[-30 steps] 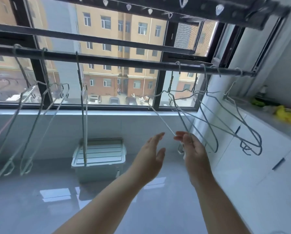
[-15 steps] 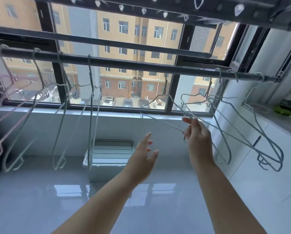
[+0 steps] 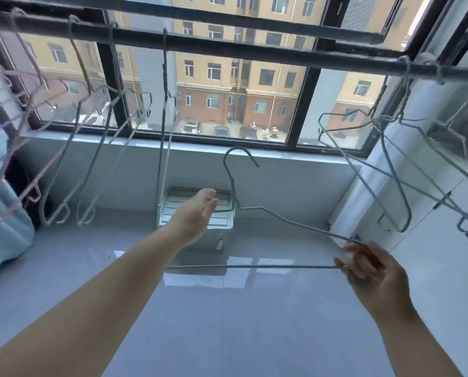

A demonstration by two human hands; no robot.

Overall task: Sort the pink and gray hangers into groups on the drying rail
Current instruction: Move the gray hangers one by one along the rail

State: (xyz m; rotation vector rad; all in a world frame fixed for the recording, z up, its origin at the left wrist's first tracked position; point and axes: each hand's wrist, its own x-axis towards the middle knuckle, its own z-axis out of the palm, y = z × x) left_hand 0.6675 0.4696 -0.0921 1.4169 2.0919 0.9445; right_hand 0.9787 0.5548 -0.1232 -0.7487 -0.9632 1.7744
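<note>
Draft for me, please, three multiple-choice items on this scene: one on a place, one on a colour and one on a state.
1. Where on the rail do the pink hangers hang?
A. far left
B. middle
C. far right
2. What colour is the hanger that the right hand holds?
A. pink
B. gray
C. yellow
3. How is that hanger's hook?
A. over the rail
B. caught on another hanger
C. free in the air

Key: 1 A, they bunch at the left edge; 2 B, its wire is gray; 3 C, the hook points up well below the rail, touching nothing.
</note>
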